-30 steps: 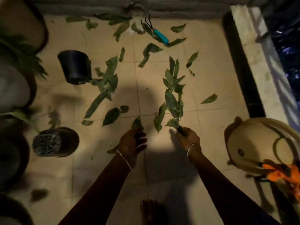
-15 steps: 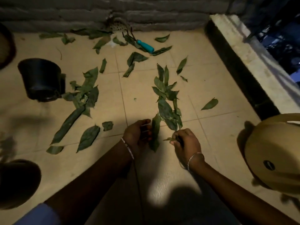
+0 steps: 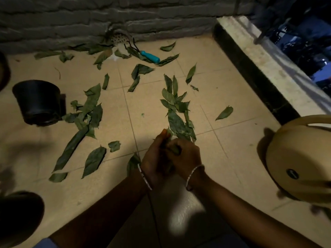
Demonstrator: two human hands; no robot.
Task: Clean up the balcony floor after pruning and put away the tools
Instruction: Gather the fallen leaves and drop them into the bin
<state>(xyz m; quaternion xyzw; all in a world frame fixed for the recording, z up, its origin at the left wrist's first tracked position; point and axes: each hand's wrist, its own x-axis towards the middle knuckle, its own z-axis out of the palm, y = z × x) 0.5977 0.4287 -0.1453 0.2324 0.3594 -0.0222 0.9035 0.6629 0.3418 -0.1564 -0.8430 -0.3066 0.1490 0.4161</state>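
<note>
- The black pot (image 3: pixel 38 102) sits at nine o'clock in the view. Whether it is tipped or upturned is unclear in the dim light.
- Loose leaves (image 3: pixel 89 111) lie scattered on the tiles just beside the pot and trail toward seven o'clock.
- The teal-handled tool (image 3: pixel 150 57) lies at twelve o'clock near the wall, half under leaves and well apart from both hands.
- The left hand (image 3: pixel 155 158) has its fingers curled round a wad of picked-up leaves and presses against the other hand.
- The right hand (image 3: pixel 187 156) is closed round the cut end of a leafy sprig (image 3: pixel 176 113), which stretches flat across the floor toward twelve o'clock.
- This looks like the gathering step, with the sprig being bunched into the leaves already held. Most of the litter is not yet collected, and next probably comes a lift of the bundle, then a reach toward ten o'clock.
- The beige watering can (image 3: pixel 304 151) lies at three o'clock. Its dark round badge is too small to read, and no other writing shows.
</note>
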